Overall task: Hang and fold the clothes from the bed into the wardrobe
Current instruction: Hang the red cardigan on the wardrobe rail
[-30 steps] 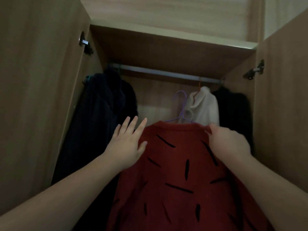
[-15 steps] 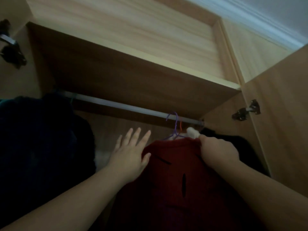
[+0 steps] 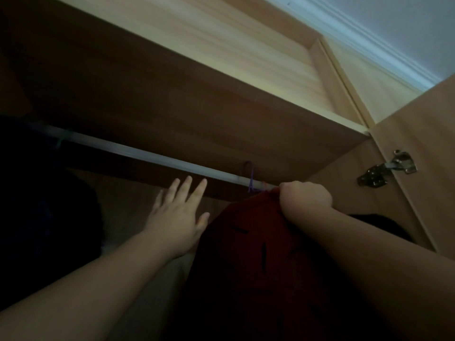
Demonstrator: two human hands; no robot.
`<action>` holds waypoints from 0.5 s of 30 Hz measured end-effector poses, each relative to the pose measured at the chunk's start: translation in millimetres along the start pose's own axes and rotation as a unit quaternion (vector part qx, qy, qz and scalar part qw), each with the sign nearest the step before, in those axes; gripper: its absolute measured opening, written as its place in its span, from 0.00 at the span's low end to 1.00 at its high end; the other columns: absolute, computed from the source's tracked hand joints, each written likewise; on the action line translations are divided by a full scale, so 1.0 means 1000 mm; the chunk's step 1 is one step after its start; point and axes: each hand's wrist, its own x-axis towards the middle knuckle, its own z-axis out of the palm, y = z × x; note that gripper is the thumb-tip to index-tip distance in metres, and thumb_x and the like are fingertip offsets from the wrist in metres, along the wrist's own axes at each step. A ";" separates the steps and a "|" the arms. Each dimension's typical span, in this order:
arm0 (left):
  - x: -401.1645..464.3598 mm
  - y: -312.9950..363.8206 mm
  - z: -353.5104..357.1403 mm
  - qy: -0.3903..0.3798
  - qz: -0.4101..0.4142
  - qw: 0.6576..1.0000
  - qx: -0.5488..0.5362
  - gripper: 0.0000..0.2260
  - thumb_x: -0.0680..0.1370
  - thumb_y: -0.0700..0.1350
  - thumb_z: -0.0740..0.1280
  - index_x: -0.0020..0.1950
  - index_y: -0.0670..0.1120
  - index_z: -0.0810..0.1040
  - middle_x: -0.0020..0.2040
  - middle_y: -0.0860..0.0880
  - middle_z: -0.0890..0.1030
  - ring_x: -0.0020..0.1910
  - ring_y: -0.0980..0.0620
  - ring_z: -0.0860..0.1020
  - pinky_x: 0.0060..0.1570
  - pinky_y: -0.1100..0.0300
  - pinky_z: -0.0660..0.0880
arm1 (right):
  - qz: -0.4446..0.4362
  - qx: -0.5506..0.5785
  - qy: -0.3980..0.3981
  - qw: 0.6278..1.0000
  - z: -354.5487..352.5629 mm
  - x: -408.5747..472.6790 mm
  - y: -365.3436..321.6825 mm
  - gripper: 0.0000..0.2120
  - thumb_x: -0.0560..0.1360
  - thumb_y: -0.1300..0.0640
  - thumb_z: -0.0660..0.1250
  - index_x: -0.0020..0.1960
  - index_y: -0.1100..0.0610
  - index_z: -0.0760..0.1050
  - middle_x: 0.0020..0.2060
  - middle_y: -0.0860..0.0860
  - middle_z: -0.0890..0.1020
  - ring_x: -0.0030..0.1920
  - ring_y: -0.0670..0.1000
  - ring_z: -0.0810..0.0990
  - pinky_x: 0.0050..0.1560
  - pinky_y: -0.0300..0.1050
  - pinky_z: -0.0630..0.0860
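Observation:
A dark red garment [image 3: 248,244] with black dashes hangs on a purple hanger [image 3: 251,179] whose hook reaches up at the metal wardrobe rail [image 3: 147,156]. My right hand [image 3: 305,198] grips the garment's top right shoulder, just under the rail. My left hand [image 3: 179,215] is flat with fingers spread, its palm edge against the garment's left side. Whether the hook sits over the rail I cannot tell in the dim light.
Dark clothes [image 3: 41,205] hang at the left of the rail, and another dark garment [image 3: 384,225] shows at the right behind my right arm. A wooden shelf [image 3: 197,99] runs above the rail. The open right door [image 3: 423,148] carries a metal hinge [image 3: 386,169].
Both hands and the red garment have risen toward the rail, and the view has tilted further upward. The white garment behind is hidden now.

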 end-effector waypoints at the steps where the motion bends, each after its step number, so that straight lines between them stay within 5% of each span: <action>1: -0.002 0.000 0.002 -0.001 0.005 1.000 -0.003 0.32 0.82 0.62 0.51 0.78 0.62 0.35 0.81 0.52 0.42 0.80 0.49 0.39 0.77 0.45 0.43 | 0.003 0.000 -0.005 1.000 0.003 0.003 -0.003 0.14 0.81 0.59 0.53 0.57 0.50 0.76 0.48 0.50 0.80 0.47 0.54 0.80 0.40 0.49 0.72; 5: -0.017 -0.003 0.011 -0.003 0.037 0.999 0.025 0.32 0.82 0.62 0.51 0.78 0.62 0.33 0.81 0.53 0.40 0.79 0.50 0.37 0.77 0.47 0.41 | 0.024 0.013 -0.040 0.999 0.014 0.012 -0.017 0.09 0.82 0.59 0.57 0.49 0.53 0.75 0.38 0.49 0.74 0.41 0.52 0.75 0.41 0.49 0.73; 11: -0.031 -0.018 0.027 -0.010 0.021 1.000 0.016 0.32 0.82 0.62 0.51 0.78 0.60 0.34 0.82 0.52 0.42 0.80 0.49 0.40 0.78 0.47 0.44 | 0.002 0.013 -0.077 0.997 0.020 0.005 -0.041 0.10 0.82 0.59 0.57 0.59 0.52 0.76 0.54 0.52 0.79 0.56 0.55 0.78 0.49 0.50 0.72; 15: -0.040 -0.022 0.030 -0.033 0.007 0.999 -0.022 0.32 0.82 0.62 0.52 0.79 0.61 0.35 0.82 0.53 0.43 0.80 0.50 0.40 0.77 0.46 0.45 | -0.031 -0.017 -0.038 0.999 0.023 -0.014 -0.045 0.09 0.82 0.58 0.57 0.59 0.54 0.73 0.49 0.51 0.79 0.50 0.54 0.80 0.44 0.49 0.72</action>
